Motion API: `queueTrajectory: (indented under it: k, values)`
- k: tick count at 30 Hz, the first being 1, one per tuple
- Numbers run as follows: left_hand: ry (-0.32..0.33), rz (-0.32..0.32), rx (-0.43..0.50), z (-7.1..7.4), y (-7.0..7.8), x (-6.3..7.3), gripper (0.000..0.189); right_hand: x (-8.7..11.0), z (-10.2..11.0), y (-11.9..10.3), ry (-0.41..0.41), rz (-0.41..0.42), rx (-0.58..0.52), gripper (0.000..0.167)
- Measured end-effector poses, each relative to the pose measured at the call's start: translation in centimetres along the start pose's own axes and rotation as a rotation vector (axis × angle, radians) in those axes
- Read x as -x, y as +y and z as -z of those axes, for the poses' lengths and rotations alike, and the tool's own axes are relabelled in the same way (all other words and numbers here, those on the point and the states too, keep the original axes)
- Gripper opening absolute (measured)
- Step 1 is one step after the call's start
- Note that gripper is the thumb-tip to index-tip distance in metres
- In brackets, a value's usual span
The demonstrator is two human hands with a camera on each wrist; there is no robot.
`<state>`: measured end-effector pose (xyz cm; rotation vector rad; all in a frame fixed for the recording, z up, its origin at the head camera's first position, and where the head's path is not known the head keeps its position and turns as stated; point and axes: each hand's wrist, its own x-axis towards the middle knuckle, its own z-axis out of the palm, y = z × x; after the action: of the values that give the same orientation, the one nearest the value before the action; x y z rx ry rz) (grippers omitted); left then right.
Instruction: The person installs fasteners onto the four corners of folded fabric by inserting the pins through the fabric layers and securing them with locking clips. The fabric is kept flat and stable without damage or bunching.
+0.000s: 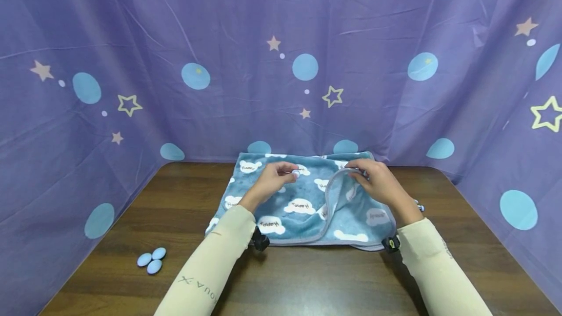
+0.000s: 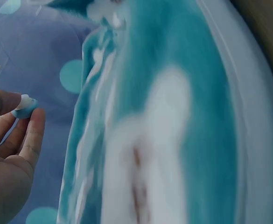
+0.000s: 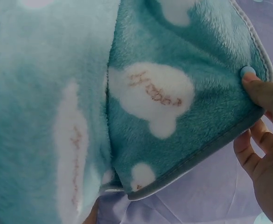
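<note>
A teal fleece blanket (image 1: pixel 294 226) with white cloud and bone shapes, lettering and a pale edge lies on the table, its right side folded back over itself. My left hand (image 1: pixel 272 182) is over the blanket and pinches a small round blue-and-white piece (image 2: pixel 26 106) between thumb and fingertips. My right hand (image 1: pixel 379 179) pinches a lifted blanket corner at its edge. In the right wrist view, a light blue round button-like piece (image 3: pixel 248 71) shows under the thumb, against the cloth. The fingers (image 3: pixel 246 151) behind that corner are partly hidden.
Several smooth light blue oval pieces (image 1: pixel 151 260) lie together on the dark wooden table (image 1: pixel 307 282), at its left. Small blue-and-white pieces (image 1: pixel 419 206) sit just right of the right wrist. A purple curtain (image 1: pixel 246 28) with stars and dots hangs behind and along both sides.
</note>
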<state>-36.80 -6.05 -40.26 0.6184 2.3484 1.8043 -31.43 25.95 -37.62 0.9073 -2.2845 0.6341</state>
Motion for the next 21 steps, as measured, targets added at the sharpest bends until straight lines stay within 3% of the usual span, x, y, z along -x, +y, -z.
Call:
queueTrajectory:
  k: [7,21]
  values:
    - [0.009,0.004,0.182,-3.0,0.8,-1.4,0.033,-0.1,-0.3,-0.3,0.008,0.022,-0.008,0.024]
    - [0.085,-0.038,0.395,-7.3,1.7,-2.8,0.035,-0.3,-0.6,-0.8,0.0,0.032,-0.055,0.028]
